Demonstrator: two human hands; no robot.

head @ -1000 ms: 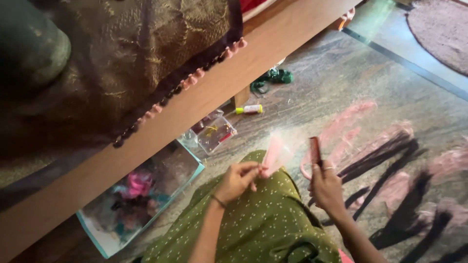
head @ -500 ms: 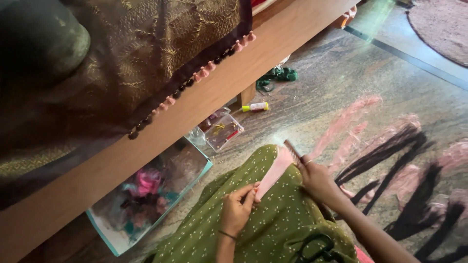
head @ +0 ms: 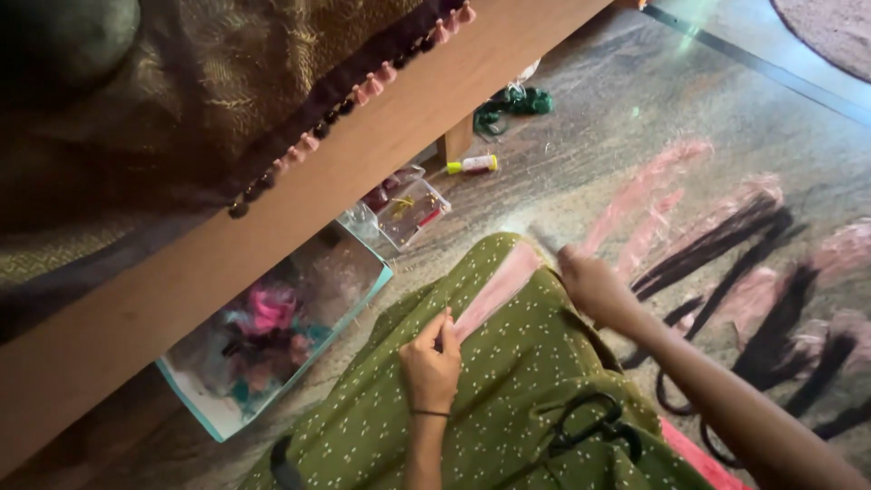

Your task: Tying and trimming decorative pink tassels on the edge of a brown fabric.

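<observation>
The polished stone floor [head: 581, 163] fills the right and centre of the view. A long wooden bed rail [head: 299, 218] crosses the frame diagonally, with a brown patterned bedcover edged in pink and dark tassels [head: 227, 82] hanging over it. The person's lap is covered by a green dotted fabric garment [head: 508, 381]. Dark and pink loose hair-like fibre strands [head: 726, 254] lie spread on the floor to the right of the lap.

A teal-rimmed clear plastic box [head: 272, 336] holding pink and dark material sits under the rail, left of the lap. A smaller clear plastic case [head: 408, 209] lies just beyond it, and a small white bottle with a yellow-green cap [head: 474, 165] lies on the floor near a green tangled bundle [head: 513, 102].

A pink fibre strip [head: 499, 286] lies stretched flat along the lap. The left hand [head: 431, 358] pinches its near end, fingers closed on the strip. The right hand [head: 590, 281] is at its far end, fingers curled; the blur prevents telling exactly what it grips. Black-handled scissors [head: 590, 426] rest on the garment near the right forearm, untouched.
</observation>
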